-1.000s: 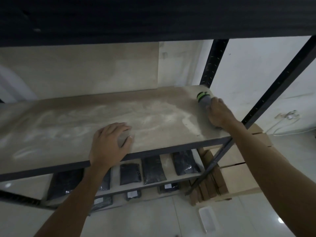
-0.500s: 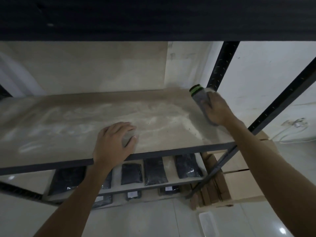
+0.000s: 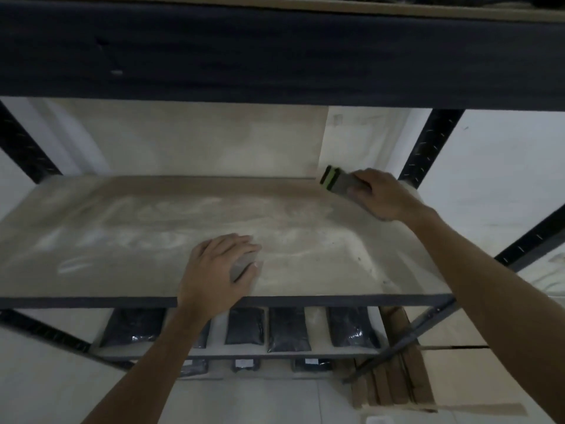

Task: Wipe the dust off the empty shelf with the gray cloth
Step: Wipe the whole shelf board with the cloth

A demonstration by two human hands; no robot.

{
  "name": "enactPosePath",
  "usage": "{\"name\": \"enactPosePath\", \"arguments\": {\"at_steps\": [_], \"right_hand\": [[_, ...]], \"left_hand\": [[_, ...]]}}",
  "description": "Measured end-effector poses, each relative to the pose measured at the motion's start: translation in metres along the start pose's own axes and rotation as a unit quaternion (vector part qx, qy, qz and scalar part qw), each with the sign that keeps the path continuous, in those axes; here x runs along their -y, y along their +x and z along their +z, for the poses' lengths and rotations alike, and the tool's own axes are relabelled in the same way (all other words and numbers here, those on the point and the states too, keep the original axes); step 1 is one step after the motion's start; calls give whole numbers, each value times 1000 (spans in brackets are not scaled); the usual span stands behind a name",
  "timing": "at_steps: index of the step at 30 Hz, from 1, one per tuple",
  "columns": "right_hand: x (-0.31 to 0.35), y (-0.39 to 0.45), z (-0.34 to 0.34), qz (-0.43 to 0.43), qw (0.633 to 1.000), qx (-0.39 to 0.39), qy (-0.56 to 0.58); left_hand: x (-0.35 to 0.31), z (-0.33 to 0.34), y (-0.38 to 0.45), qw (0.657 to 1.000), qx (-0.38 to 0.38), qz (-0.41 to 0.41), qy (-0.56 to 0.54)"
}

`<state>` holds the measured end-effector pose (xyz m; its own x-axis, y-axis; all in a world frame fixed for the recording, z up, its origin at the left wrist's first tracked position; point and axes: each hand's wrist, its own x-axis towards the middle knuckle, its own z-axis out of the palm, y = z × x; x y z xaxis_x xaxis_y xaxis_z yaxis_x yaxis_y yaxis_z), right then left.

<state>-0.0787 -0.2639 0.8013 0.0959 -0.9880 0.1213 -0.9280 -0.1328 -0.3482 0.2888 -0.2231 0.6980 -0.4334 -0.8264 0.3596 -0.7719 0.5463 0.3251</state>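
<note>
The empty shelf [image 3: 128, 240] is a pale wooden board streaked with white dust, set in a dark metal rack. My right hand [image 3: 382, 194] presses the gray cloth [image 3: 341, 183], which has a green and black edge, onto the board's far right corner by the back wall. My left hand [image 3: 218, 270] lies flat, palm down, on the board near its front edge, fingers slightly apart, with nothing clearly held.
A dark beam [image 3: 275, 53] of the shelf above spans the top. Black uprights [image 3: 431, 145] stand at the right. Dark packets [image 3: 287, 328] lie on the shelf below. Cardboard boxes [image 3: 452, 371] sit on the floor at the right.
My right hand has slid the cloth from the right front side to the back right corner. My left hand stays put. The view has tilted up a little.
</note>
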Motion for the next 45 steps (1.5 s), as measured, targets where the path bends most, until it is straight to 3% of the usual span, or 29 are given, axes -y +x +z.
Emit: {"name": "enactPosePath", "arguments": {"at_steps": [3,8,11,13,17,22,24,28,30,34,40,45], "right_hand": [[-12,40,8,38,999,-18,16],[-13,43,41,-9,1000,-4,29],[-9,33,30,-75,991,102,52],[-8,44,19,-74,985,147,47],[-4,85,26,-56,998,10,31],[2,81,59,-67,998,-1,-6],[7,71,52,-93,994,41,27],[11,59,25,-119,962,223,104],[12,70,17,-112,967,193,124],[7,93,35,-73,992,15,100],[7,63,54,-104,990,40,86],[9,13,48,-110,979,75,155]], "left_hand": [[0,1,0,1000,-14,7,-4],[0,1,1,1000,-29,11,-2],[0,1,1,999,-29,14,0],[0,1,1,999,-29,14,-1],[-3,1,2,999,-32,2,4],[-3,1,2,999,-35,0,3],[-4,1,3,999,-35,-3,-1],[-6,-1,2,999,-31,-8,-3],[-7,-2,2,1000,-27,-13,-1],[-5,-1,2,1000,-24,-17,2],[-5,-1,2,1000,-27,-8,-1],[-2,-1,1,1000,-19,-2,-11]]}}
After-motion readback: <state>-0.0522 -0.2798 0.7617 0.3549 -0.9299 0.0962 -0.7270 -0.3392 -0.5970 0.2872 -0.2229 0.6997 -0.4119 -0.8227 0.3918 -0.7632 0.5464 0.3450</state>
